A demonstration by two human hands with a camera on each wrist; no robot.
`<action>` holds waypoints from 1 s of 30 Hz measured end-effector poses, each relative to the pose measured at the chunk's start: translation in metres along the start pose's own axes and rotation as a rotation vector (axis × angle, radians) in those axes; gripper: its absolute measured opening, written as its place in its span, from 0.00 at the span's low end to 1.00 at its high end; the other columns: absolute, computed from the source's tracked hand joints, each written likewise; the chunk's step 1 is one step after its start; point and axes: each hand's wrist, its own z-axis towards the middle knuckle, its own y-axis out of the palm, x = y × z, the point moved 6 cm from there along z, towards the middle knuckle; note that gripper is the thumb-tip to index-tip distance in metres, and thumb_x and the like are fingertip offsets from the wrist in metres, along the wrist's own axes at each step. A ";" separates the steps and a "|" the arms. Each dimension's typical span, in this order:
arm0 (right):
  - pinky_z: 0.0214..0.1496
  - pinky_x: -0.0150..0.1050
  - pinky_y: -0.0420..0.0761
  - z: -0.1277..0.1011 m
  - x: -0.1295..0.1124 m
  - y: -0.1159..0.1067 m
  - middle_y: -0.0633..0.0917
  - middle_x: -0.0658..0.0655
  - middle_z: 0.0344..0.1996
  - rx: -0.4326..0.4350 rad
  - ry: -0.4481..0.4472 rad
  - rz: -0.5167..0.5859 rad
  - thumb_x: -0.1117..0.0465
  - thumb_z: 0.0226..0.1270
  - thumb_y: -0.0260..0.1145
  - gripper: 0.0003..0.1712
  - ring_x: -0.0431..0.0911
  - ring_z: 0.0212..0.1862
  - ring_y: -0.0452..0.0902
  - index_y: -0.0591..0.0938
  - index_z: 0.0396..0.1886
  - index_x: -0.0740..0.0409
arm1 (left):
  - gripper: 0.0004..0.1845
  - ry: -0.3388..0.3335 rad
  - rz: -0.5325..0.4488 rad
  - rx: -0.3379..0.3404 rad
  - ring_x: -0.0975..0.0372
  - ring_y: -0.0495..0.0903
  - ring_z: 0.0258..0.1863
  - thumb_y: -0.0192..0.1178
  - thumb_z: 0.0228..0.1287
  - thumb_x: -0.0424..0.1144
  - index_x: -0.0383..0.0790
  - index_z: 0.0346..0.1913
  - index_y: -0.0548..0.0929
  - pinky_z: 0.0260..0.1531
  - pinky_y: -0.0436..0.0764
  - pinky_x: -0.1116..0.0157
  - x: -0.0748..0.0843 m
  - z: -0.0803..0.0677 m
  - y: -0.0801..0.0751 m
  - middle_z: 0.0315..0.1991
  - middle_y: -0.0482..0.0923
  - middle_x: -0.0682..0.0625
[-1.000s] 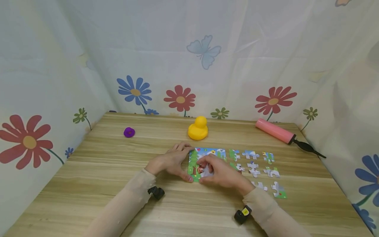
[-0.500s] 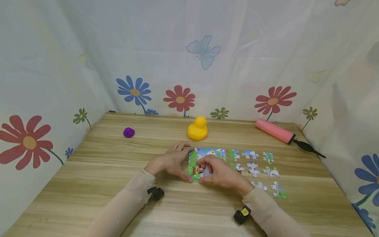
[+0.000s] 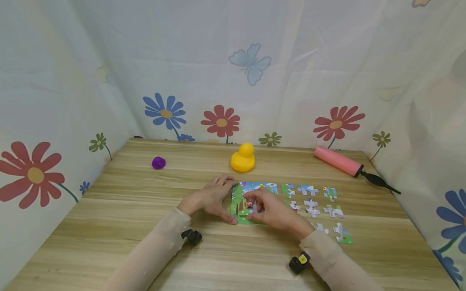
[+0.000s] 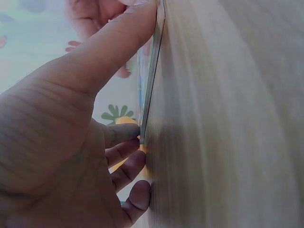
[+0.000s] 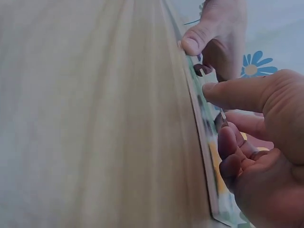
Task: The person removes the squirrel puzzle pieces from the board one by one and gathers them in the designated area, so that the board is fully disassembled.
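In the head view, my left hand [image 3: 212, 199] rests at the left side of a picture puzzle board [image 3: 237, 195] with a green and blue scene. Its thumb touches the near left corner and the index finger touches the far left one. Over the board, my right hand [image 3: 274, 211] pinches a jigsaw piece [image 3: 249, 203] printed with a small figure, between thumb and fingers. The piece is tilted, and its thin edge [image 5: 223, 115] shows in the right wrist view. That hand covers much of the board's right half.
Loose jigsaw pieces [image 3: 312, 207] lie in rows right of the board. Behind it stands a yellow rubber duck [image 3: 243, 158]. A purple object [image 3: 158, 163] sits at the back left, and a pink hand pump [image 3: 338, 161] lies at the back right.
My right hand has shifted slightly right, and the piece in its fingers has gone from lying nearly flat to tilted up off the board. The left hand stays in place.
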 end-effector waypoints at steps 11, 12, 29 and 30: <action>0.39 0.35 0.80 -0.007 -0.009 -0.050 0.82 0.59 0.53 0.125 -0.005 0.034 0.67 0.69 0.81 0.34 0.49 0.43 0.78 0.82 0.73 0.59 | 0.71 0.004 -0.012 -0.001 0.46 0.57 0.81 0.86 0.51 0.67 0.44 0.90 0.57 0.84 0.62 0.42 0.001 0.001 -0.001 0.88 0.52 0.44; 0.41 0.36 0.80 -0.008 -0.010 -0.055 0.82 0.60 0.55 0.140 -0.006 0.024 0.68 0.69 0.81 0.34 0.49 0.44 0.78 0.82 0.74 0.59 | 0.71 -0.001 -0.012 -0.004 0.47 0.57 0.81 0.86 0.51 0.67 0.44 0.90 0.56 0.84 0.62 0.42 0.001 0.001 0.000 0.88 0.51 0.44; 0.38 0.33 0.75 -0.052 -0.030 -0.134 0.82 0.59 0.52 0.312 -0.027 -0.099 0.66 0.70 0.81 0.33 0.50 0.41 0.75 0.82 0.74 0.57 | 0.71 -0.017 -0.012 -0.003 0.48 0.56 0.83 0.86 0.51 0.67 0.47 0.90 0.57 0.85 0.61 0.43 -0.002 0.000 0.002 0.89 0.51 0.45; 0.37 0.33 0.75 -0.055 -0.031 -0.136 0.82 0.59 0.52 0.314 -0.027 -0.105 0.66 0.70 0.81 0.33 0.50 0.41 0.75 0.82 0.74 0.57 | 0.70 -0.017 -0.010 -0.003 0.47 0.55 0.83 0.86 0.51 0.67 0.46 0.90 0.57 0.85 0.61 0.43 -0.002 0.001 0.002 0.89 0.51 0.45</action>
